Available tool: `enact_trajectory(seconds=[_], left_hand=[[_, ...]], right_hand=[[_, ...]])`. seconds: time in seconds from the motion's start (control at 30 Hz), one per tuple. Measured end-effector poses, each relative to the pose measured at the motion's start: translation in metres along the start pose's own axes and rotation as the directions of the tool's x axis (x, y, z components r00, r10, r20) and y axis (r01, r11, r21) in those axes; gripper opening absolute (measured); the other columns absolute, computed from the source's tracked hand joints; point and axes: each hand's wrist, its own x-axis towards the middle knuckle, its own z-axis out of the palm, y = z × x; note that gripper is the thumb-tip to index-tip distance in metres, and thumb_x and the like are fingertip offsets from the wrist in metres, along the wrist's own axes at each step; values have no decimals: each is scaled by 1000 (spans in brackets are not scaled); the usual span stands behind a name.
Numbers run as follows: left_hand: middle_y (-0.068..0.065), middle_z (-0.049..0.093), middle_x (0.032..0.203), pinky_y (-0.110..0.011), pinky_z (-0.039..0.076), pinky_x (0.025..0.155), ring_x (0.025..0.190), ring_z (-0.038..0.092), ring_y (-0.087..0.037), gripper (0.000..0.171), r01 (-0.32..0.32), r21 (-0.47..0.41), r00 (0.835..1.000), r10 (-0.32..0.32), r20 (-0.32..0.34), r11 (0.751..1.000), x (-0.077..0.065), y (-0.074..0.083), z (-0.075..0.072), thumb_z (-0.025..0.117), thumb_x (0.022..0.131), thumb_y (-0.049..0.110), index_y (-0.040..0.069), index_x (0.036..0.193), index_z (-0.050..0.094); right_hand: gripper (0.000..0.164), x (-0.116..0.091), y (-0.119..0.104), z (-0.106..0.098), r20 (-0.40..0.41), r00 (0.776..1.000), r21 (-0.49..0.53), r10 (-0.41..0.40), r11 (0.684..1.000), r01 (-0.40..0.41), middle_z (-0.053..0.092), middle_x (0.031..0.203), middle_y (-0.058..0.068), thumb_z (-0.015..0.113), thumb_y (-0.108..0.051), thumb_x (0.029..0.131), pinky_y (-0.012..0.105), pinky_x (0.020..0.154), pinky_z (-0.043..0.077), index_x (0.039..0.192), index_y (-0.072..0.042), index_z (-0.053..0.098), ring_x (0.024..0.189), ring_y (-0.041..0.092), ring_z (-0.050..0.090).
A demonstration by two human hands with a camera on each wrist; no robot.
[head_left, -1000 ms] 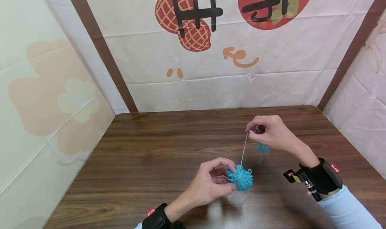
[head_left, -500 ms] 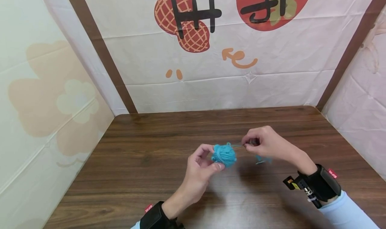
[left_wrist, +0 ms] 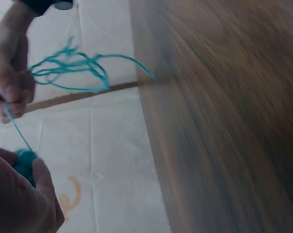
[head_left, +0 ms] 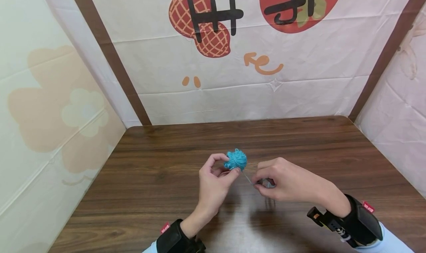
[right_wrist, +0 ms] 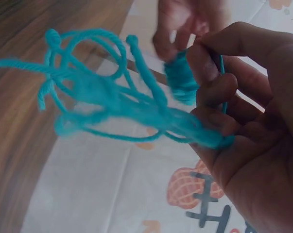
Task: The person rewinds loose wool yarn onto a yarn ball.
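Observation:
A small ball of turquoise yarn (head_left: 236,159) is pinched between the thumb and fingers of my left hand (head_left: 214,184), above the table. From the ball a taut strand (head_left: 247,178) runs down and right to my right hand (head_left: 283,179), whose curled fingers grip it. In the right wrist view a loose tangle of the same yarn (right_wrist: 102,97) trails from the right palm, and the wound ball (right_wrist: 181,77) shows behind the fingertips. The left wrist view also has the hanging loops (left_wrist: 73,68) beside the right hand. Part of the ball is hidden by my left fingers.
A brown wood-grain table (head_left: 159,149) lies under both hands. Behind it hangs a white printed cloth (head_left: 159,105), with another cloth (head_left: 83,145) along the left side. Black camera bands (head_left: 361,219) sit on both wrists.
The yarn ball and left hand have moved up and left. My right hand has swung from above the ball down to its lower right, carrying the strand round.

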Motion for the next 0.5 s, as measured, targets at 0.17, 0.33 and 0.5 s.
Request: enact_trajectory(seconds=[0.17, 0.33, 0.5], left_hand=[[-7, 64, 115, -23, 62, 74, 88, 71, -15, 32, -63, 158, 996, 53, 70, 985, -3, -2, -1, 78, 82, -1, 15, 106, 65], [-3, 65, 111, -25, 63, 76, 88, 71, -17, 34, -134, 216, 984, 105, 141, 967, -5, -4, 0, 76, 80, -4, 17, 106, 68], [-3, 66, 110, -27, 64, 76, 88, 71, -19, 35, -183, 212, 968, 138, 210, 960, -6, -5, 1, 75, 78, -6, 15, 106, 69]], right_hand=[[23, 2, -6, -5, -52, 998, -14, -40, 999, 40, 60, 81, -15, 73, 1, 86, 2, 59, 39, 92, -22, 72, 67, -7, 49], [25, 4, -8, -8, -88, 996, -18, -27, 1000, 26, 59, 81, -16, 75, -2, 87, 2, 56, 35, 95, -25, 73, 64, -9, 43], [21, 4, -2, -12, -115, 993, -18, 0, 1000, -2, 60, 80, -16, 76, -2, 86, 3, 55, 35, 94, -22, 75, 61, -5, 46]])
